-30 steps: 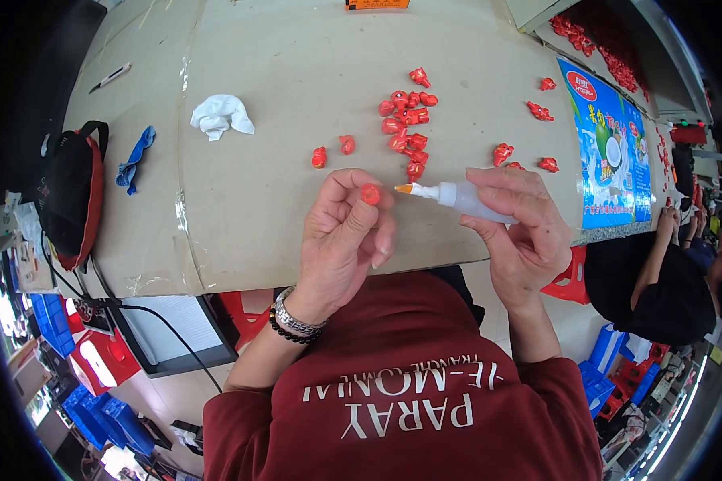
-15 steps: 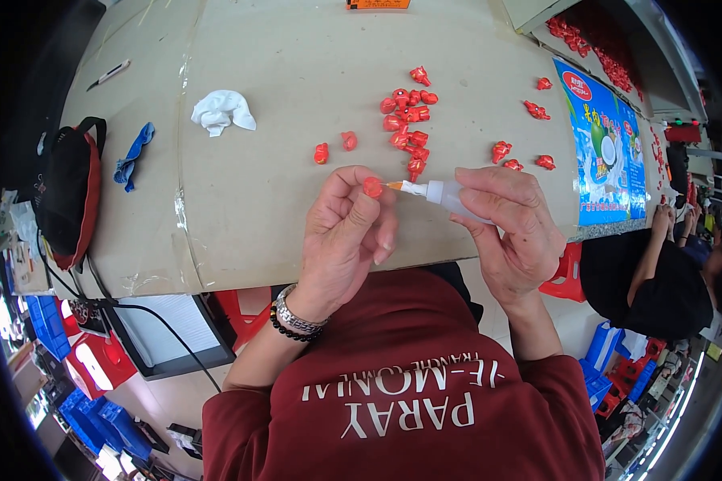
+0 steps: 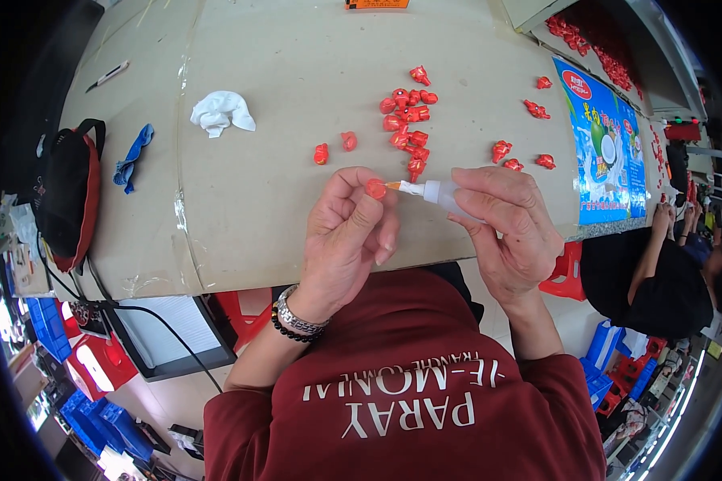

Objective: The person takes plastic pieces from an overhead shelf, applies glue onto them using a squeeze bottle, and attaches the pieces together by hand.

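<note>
Between the thumb and fingers of my left hand [image 3: 346, 228] is a small round red plastic piece [image 3: 375, 188]. My right hand [image 3: 512, 224] is closed around a white squeeze bottle [image 3: 443, 196], tilted so that its narrow tip points left. The orange end of that tip [image 3: 394, 185] reaches the red piece, or nearly so; I cannot tell if they touch. Beyond my hands, several small red figurines [image 3: 413, 114] lie in a rough column on the table. Two single red pieces [image 3: 322, 153] lie left of the column.
The beige table [image 3: 273, 212] carries a white crumpled cloth [image 3: 222, 112], a blue twisted cloth [image 3: 134, 158], a pen [image 3: 108, 74] and a black-red bag [image 3: 74, 192]. More red figurines [image 3: 501, 151] lie at right, beside a blue printed sheet [image 3: 606, 144]. Another person [image 3: 658, 276] sits far right.
The bottle and my right hand have shifted very slightly left. The red piece in my left hand has moved a little to the right. The things on the table stay put.
</note>
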Demonstrator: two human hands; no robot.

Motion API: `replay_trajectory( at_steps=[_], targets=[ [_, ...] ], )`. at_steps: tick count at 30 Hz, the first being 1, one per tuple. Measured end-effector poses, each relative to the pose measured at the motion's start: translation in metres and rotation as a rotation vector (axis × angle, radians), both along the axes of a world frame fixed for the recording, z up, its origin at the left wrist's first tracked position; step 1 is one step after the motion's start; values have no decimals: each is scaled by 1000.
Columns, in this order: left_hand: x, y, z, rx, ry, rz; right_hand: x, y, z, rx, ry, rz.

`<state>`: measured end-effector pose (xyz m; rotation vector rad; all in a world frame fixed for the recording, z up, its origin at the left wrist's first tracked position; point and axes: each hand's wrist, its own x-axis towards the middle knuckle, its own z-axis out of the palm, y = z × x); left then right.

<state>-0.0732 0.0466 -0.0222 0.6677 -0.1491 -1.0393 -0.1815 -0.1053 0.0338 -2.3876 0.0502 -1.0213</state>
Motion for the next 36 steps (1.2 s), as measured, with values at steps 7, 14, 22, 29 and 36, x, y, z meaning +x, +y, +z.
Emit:
replay_trajectory(
  at_steps=[7, 14, 22, 29, 36],
  targets=[
    [-1, -1, 2, 18, -2, 6, 0, -1, 1, -12, 2, -7],
    [-2, -2, 4, 27, -27, 9, -2, -2, 1, -46, -12, -8],
    [-1, -2, 6, 54, -15, 5, -5, -1, 7, -80, 39, -23],
    [-1, -2, 5, 51, -14, -5, -5, -1, 9, -77, 39, -13],
    [-2, -2, 4, 36, -11, -6, -3, -1, 6, -90, 37, -1]
  ],
)
